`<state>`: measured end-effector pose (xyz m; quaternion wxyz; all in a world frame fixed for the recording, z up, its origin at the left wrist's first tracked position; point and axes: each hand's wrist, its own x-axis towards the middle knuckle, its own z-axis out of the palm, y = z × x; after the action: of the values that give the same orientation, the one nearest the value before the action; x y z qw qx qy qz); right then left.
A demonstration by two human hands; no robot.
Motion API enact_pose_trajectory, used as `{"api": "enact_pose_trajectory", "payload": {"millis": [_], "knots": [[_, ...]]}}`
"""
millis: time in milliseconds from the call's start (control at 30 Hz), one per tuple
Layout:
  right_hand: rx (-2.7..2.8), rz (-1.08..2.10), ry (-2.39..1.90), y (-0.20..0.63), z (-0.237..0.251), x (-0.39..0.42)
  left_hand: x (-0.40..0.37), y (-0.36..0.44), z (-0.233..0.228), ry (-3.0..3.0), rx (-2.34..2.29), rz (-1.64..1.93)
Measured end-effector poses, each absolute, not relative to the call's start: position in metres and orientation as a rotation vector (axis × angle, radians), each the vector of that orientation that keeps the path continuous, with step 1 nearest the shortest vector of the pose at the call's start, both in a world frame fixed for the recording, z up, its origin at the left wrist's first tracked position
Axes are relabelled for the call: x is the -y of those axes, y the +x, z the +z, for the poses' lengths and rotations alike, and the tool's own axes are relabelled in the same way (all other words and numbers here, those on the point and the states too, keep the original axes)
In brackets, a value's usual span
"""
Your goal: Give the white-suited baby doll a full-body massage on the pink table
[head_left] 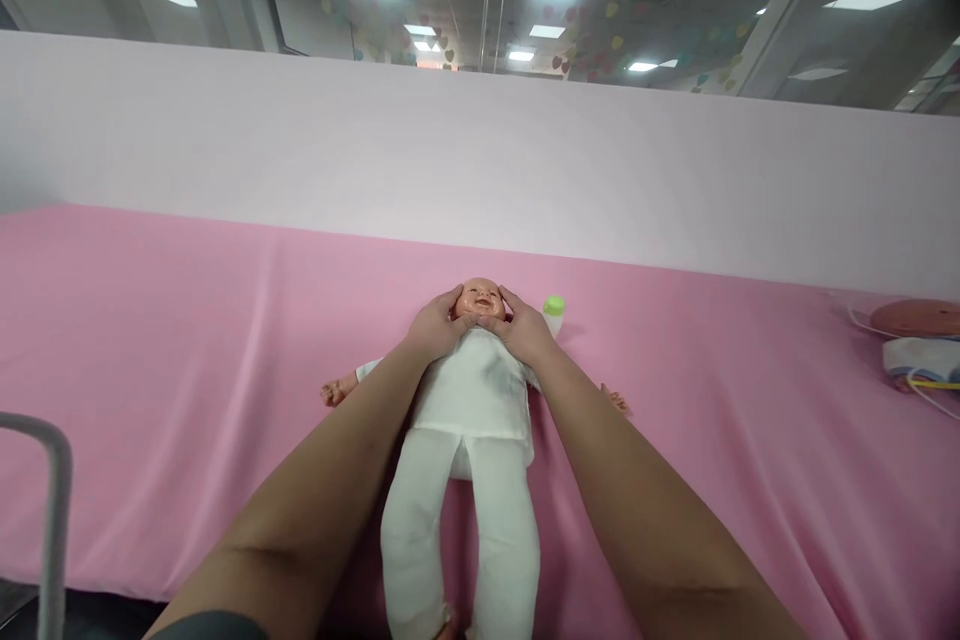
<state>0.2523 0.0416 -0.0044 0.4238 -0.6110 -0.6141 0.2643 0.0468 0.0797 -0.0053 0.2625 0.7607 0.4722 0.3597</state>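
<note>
A baby doll (471,420) in white clothes lies on its back on the pink sheet (187,340), head away from me, arms spread. My left hand (433,325) cups the left side of the doll's head, thumb by its chin. On the other side, my right hand (525,328) holds the head the same way, thumb under the chin. Both forearms run along the doll's body.
A small bottle with a green cap (553,312) stands just right of the doll's head. At the far right lie a pink round object (916,318) and a white device with cords (921,360). A grey metal rail (52,510) stands at the lower left. A pale partition (480,160) backs the surface.
</note>
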Motion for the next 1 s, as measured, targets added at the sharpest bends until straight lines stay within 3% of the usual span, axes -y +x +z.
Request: {"api": "enact_pose_trajectory", "payload": {"millis": [700,1000], "knots": [[1.546,0.777,-1.225,0.260,-0.022,-0.048,-0.102,0.042,-0.037,1.703,-1.046,1.159],[1.463,0.689,-1.304,0.243,-0.015,-0.038,-0.084,0.043,-0.020,1.874,-1.197,1.069]]}}
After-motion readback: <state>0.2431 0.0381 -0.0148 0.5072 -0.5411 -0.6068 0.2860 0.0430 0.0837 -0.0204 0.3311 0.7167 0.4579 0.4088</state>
